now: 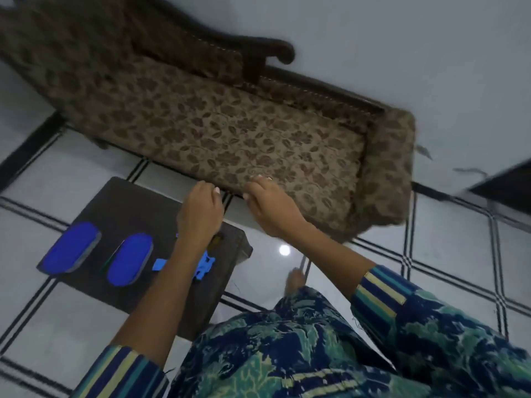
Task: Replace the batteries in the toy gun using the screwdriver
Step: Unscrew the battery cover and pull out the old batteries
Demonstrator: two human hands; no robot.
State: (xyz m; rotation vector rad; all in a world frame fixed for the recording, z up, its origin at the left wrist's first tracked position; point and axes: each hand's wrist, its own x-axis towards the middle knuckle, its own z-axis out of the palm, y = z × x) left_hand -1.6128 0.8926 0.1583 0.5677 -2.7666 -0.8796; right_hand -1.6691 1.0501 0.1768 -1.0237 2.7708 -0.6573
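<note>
I couldn't tell what the curled left hand [201, 209] and right hand [271, 203] held. A blue plastic toy gun [205, 265] lay beneath the left.

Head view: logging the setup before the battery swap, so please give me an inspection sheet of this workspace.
Surface: small dark table on the floor.
Job's things: blue toy gun on table, partly behind left forearm; screwdriver, batteries not made out.
Clutter: blue oval item, second blue oval item, small blue piece, all on table.
Grippers: left hand, right hand raised, loosely curled, nothing seen held.
Cables: nothing seen.
Surroundings: patterned sofa, tiled floor.
</note>
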